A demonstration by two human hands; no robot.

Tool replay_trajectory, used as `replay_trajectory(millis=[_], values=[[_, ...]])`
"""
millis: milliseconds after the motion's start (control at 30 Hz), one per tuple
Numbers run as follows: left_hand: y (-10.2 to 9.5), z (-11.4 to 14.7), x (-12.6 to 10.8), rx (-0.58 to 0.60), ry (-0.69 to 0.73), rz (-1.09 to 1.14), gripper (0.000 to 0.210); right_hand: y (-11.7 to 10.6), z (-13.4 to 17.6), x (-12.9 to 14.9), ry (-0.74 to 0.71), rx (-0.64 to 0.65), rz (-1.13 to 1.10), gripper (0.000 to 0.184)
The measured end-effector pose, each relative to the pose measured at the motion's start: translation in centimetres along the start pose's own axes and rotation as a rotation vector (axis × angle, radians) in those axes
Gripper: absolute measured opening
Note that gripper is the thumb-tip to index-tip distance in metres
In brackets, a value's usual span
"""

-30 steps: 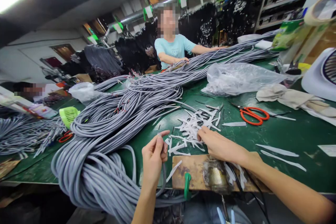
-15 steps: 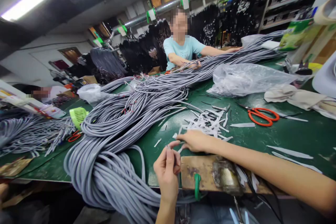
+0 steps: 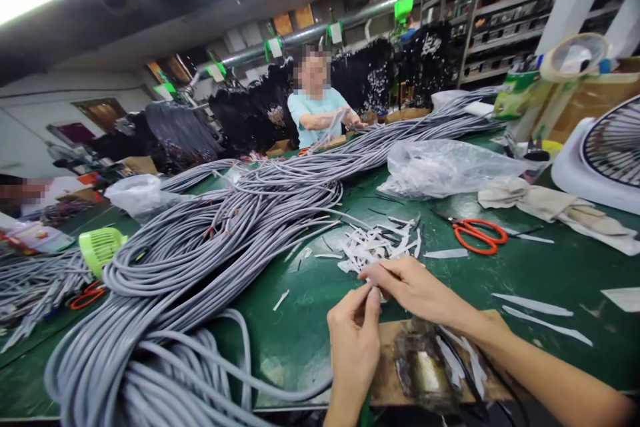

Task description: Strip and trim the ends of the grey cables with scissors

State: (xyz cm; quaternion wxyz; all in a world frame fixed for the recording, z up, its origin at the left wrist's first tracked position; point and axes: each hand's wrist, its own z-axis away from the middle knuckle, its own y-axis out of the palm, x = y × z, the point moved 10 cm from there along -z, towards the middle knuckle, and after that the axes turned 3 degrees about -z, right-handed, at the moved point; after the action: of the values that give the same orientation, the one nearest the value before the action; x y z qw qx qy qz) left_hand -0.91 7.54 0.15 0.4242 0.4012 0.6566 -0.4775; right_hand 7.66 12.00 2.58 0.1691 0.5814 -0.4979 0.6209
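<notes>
My left hand [image 3: 353, 340] is closed in a pinch low in the middle, at the end of a grey cable [image 3: 295, 392] that runs in behind its wrist. The cable's tip is hidden by my fingers. My right hand [image 3: 413, 287] reaches in from the right, its fingertips pinched against those of the left around a small whitish strip [image 3: 373, 281], mostly covered. Just beyond lies a heap of white strips [image 3: 373, 243]. Below my right forearm is a wooden board [image 3: 390, 373] carrying a stained metal block [image 3: 425, 367].
A large grey cable bundle [image 3: 200, 267] sprawls across the green table [image 3: 295, 320]. To the right lie orange-handled scissors [image 3: 480, 235], a plastic bag [image 3: 450, 163], cloth gloves [image 3: 560, 203] and a white fan [image 3: 600, 153]. A co-worker [image 3: 317, 110] sits opposite.
My hands have come together, the right fingertips now meeting the left ones. The view has shifted, showing more of the fan. The co-worker's outstretched arm has drawn in.
</notes>
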Motion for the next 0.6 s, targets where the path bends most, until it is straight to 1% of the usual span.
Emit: replay_trajectory(millis=[33,100,167,200,267,400,500,600], values=[[-0.1,0.1,0.3,-0.013,-0.01,-0.023,0.027,0.1,0.1,0.2,-0.02,0.002,0.053,0.039],[-0.4,0.3,1.1,-0.031,-0.039,-0.07,0.025,-0.4,0.1,0.7,-0.064,-0.064,0.172,0.029],[-0.7,0.5,1.4,-0.046,-0.038,-0.131,0.023,-1.2,0.1,1.0,-0.071,-0.14,0.222,0.025],[-0.9,0.6,1.4,-0.055,-0.024,-0.159,0.022,-1.4,0.0,0.9,-0.059,-0.158,0.214,0.026],[-1.1,0.7,1.0,-0.056,0.019,-0.201,0.021,-1.7,0.0,0.3,-0.017,-0.179,0.134,0.025],[-1.3,0.8,-0.3,-0.052,0.111,-0.253,0.018,-1.8,0.1,-0.7,0.04,-0.204,-0.106,0.022],[-1.5,0.8,-1.0,-0.064,0.145,-0.246,0.017,-1.6,0.2,-1.0,0.053,-0.206,-0.182,0.022],[-1.7,0.8,-0.9,-0.072,0.148,-0.176,0.015,-1.2,0.2,-1.1,0.071,-0.197,-0.228,0.021]])
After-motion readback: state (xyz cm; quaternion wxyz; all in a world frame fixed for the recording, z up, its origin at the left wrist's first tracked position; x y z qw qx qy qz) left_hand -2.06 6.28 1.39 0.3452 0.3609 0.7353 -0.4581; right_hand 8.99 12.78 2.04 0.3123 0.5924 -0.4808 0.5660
